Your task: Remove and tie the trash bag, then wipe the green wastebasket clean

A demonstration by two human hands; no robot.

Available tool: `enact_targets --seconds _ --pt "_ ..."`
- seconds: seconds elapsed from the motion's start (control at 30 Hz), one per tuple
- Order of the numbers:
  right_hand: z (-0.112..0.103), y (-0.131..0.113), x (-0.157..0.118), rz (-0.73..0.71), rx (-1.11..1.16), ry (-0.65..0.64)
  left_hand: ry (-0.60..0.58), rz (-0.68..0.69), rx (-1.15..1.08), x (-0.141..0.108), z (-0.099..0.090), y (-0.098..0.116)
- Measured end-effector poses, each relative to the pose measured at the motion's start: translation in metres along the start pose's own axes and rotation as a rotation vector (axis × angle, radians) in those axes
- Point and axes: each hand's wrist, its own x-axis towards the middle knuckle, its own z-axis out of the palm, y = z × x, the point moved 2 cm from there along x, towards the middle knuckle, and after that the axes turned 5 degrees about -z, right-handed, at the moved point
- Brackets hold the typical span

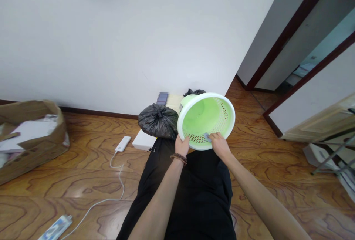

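Beyond the left hand rises a plain white wall, above a glossy wood-grain floor. Well to that hand's left sits an open cardboard box, faint marks on its side unreadable. The light-green basket is tilted, its near rim clamped in the left hand. Just beyond and left lies a knotted black bag. The right hand pinches a small bluish-grey cloth at the basket's perforated inner side.
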Motion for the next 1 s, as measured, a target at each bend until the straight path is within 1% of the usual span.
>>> enact_targets --seconds 0.07,0.1,0.17,0.27,0.33,0.4,0.47,0.53,0.63,0.73,0.8,0.83,0.9,0.97,1.0 --pt "-0.004 0.016 -0.002 0.071 -0.055 -0.005 -0.006 0.009 0.008 0.000 0.000 0.000" --pt "-0.004 0.019 -0.002 0.108 -0.056 -0.013 -0.008 0.012 0.016 0.000 0.000 0.000" --pt "0.001 0.014 -0.002 0.162 0.002 -0.030 -0.010 0.014 0.031 0.000 0.001 -0.001" --pt "0.017 -0.017 0.004 0.160 0.187 -0.016 -0.009 0.012 0.047 -0.001 0.003 -0.004" --pt "0.027 -0.042 0.009 0.152 0.301 0.044 -0.010 0.016 0.053 -0.001 0.002 -0.006" --pt "0.031 -0.059 0.012 0.131 0.350 0.098 -0.012 0.020 0.050 0.001 0.001 -0.008" --pt "0.031 -0.064 0.012 0.064 0.312 0.102 -0.008 0.015 0.042 0.003 -0.001 -0.009" --pt "0.025 -0.055 0.009 -0.021 0.196 0.062 0.005 0.004 0.026 0.005 -0.004 -0.009" --pt "0.007 -0.023 0.003 -0.089 -0.040 0.000 0.011 0.005 -0.019 0.008 -0.005 -0.009" --pt "-0.015 0.012 0.001 -0.088 -0.212 -0.015 -0.011 0.025 -0.065 0.007 -0.003 -0.008" --pt "-0.024 0.024 0.003 -0.047 -0.251 -0.015 -0.025 0.030 -0.080 0.006 -0.001 -0.008" --pt "-0.025 0.025 0.004 -0.006 -0.244 -0.018 -0.027 0.028 -0.083 0.005 0.000 -0.008" --pt "-0.018 0.018 0.007 0.103 -0.168 -0.043 -0.024 0.016 -0.080 0.003 0.002 -0.008" --pt "-0.003 0.000 0.011 0.201 -0.016 -0.081 -0.014 0.005 -0.072 0.001 0.003 -0.008" --pt "0.005 -0.013 0.012 0.217 0.077 -0.086 -0.011 0.003 -0.068 -0.001 0.003 -0.007"
